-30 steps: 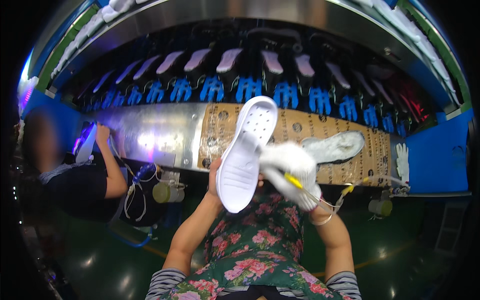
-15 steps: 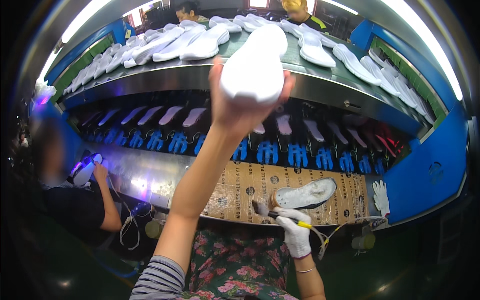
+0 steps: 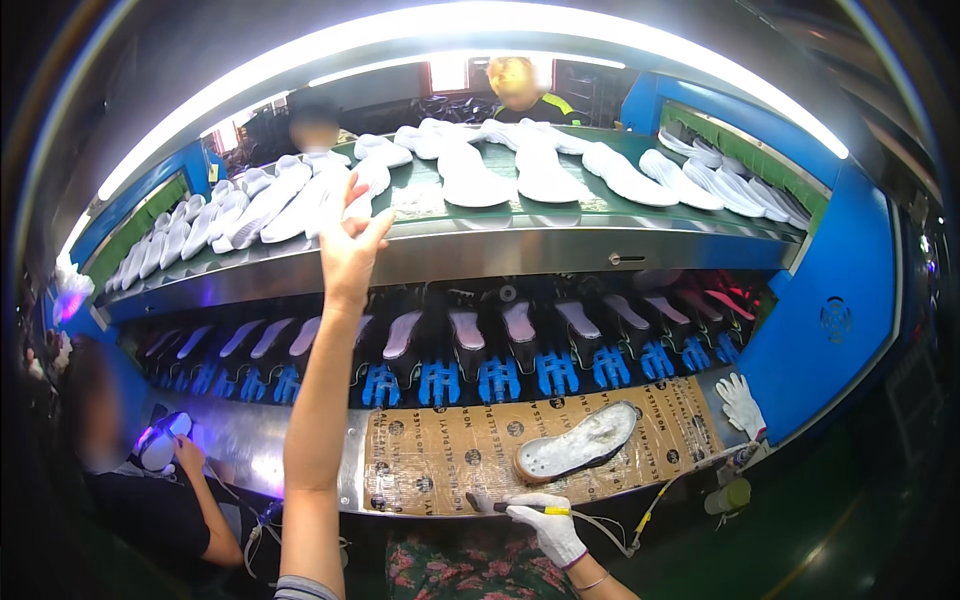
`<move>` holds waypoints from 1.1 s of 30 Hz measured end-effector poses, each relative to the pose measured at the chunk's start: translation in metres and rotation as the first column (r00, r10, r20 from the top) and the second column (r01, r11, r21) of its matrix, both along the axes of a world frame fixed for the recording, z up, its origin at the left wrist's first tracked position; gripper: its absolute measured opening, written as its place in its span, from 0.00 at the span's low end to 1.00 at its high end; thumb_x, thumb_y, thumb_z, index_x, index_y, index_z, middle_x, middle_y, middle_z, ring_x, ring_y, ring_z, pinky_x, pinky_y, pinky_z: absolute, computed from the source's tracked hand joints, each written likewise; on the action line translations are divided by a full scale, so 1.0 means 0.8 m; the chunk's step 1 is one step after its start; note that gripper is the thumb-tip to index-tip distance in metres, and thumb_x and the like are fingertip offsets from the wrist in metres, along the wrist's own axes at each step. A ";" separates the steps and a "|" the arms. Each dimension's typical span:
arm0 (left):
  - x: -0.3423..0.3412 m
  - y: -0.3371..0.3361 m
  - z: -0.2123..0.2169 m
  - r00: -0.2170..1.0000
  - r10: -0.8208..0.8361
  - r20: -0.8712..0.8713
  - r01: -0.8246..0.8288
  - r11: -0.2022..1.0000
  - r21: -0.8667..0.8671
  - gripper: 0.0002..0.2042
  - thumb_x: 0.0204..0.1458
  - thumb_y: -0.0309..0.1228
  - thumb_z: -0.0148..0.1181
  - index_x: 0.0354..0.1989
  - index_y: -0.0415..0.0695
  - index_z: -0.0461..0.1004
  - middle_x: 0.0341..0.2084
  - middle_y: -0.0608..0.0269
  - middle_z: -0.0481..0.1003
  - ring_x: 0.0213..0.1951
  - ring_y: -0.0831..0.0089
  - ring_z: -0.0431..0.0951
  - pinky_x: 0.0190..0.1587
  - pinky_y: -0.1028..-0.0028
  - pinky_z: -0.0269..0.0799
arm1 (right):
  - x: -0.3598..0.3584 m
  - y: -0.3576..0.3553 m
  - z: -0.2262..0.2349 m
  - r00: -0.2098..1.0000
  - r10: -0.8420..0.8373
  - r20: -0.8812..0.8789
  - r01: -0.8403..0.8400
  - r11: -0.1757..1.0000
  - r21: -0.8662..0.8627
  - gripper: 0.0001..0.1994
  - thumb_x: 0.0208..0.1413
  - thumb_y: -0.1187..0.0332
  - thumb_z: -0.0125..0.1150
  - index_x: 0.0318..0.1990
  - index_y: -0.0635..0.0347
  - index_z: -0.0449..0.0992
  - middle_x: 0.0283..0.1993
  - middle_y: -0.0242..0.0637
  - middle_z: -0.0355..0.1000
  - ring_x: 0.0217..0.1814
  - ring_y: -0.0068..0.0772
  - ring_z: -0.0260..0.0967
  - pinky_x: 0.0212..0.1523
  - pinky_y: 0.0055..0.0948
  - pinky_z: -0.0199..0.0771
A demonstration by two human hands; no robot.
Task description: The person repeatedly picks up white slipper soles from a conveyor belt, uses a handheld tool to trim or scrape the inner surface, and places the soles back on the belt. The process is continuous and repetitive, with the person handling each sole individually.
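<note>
My bare left hand [image 3: 350, 250] is raised at the front edge of the upper conveyor, fingers spread, holding nothing. White shoe soles [image 3: 330, 200] lie right behind its fingertips; whether it touches one I cannot tell. Lower down, my right hand [image 3: 550, 525], in a white knit glove, is closed on a dark-handled brush [image 3: 490, 504] with yellow tape and a thin tube attached. The brush head points left, at the front edge of the cardboard-covered bench [image 3: 430, 470]. Just beyond that hand rests a shoe sole [image 3: 580, 440] with a whitish, smeared upper side and a tan end.
Rows of white soles [image 3: 620, 178] fill the upper belt. Below, blue clamps [image 3: 498, 378] hold upright shoe forms. A spare white glove [image 3: 740, 405] lies by the blue panel [image 3: 830, 300] at right. A co-worker's arm [image 3: 205, 490] works at left; another person [image 3: 520, 85] stands beyond the belt.
The white sole is gone from my left hand, which has moved left and opened. My view has shifted. My right hand still grips the brush, its head at the bench edge.
</note>
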State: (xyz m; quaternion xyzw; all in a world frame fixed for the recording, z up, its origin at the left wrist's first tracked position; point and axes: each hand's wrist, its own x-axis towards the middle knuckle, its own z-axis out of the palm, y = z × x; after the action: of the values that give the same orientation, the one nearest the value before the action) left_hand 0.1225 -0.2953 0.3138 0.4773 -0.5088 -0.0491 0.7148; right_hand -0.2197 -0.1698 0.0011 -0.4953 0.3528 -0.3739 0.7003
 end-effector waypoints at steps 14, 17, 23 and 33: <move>0.002 -0.225 -0.010 0.385 0.482 0.787 -0.491 0.829 -0.267 0.56 0.48 0.43 0.74 0.81 0.50 0.39 0.69 0.24 0.55 0.65 0.29 0.65 0.69 0.44 0.63 | 0.017 0.013 0.012 0.999 0.038 0.021 -0.038 0.999 0.006 0.09 0.60 0.74 0.70 0.46 0.68 0.86 0.46 0.37 0.83 0.48 0.25 0.79 0.53 0.25 0.78; -0.024 -0.191 -0.014 0.832 0.162 0.530 -0.266 0.956 0.125 0.54 0.52 0.37 0.70 0.82 0.49 0.37 0.69 0.24 0.55 0.68 0.30 0.61 0.72 0.47 0.59 | 0.007 0.011 0.022 0.999 0.039 0.007 -0.039 0.999 -0.013 0.10 0.60 0.75 0.69 0.47 0.68 0.85 0.47 0.38 0.83 0.49 0.24 0.79 0.53 0.25 0.78; -0.005 -0.114 -0.010 0.742 0.344 0.576 -0.344 0.932 -0.112 0.49 0.51 0.48 0.70 0.78 0.39 0.52 0.74 0.33 0.55 0.74 0.35 0.54 0.76 0.47 0.49 | 0.013 0.007 0.025 0.994 -0.009 0.107 0.006 0.999 0.034 0.09 0.61 0.75 0.68 0.47 0.68 0.85 0.45 0.35 0.83 0.45 0.22 0.78 0.49 0.22 0.78; 0.188 0.100 -0.033 0.760 0.318 0.567 -0.463 0.877 0.129 0.13 0.59 0.29 0.65 0.51 0.40 0.78 0.40 0.60 0.79 0.37 0.71 0.76 0.35 0.69 0.72 | 0.028 -0.018 0.041 0.979 -0.022 0.203 -0.001 0.994 0.112 0.11 0.62 0.76 0.66 0.50 0.69 0.84 0.50 0.38 0.82 0.48 0.22 0.79 0.51 0.21 0.80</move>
State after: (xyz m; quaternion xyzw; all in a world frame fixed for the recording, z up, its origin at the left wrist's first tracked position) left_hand 0.2731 -0.2150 0.2873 0.6578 -0.5627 0.1689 0.4713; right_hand -0.1976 -0.1842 0.0338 -0.4126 0.3020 -0.4063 0.7573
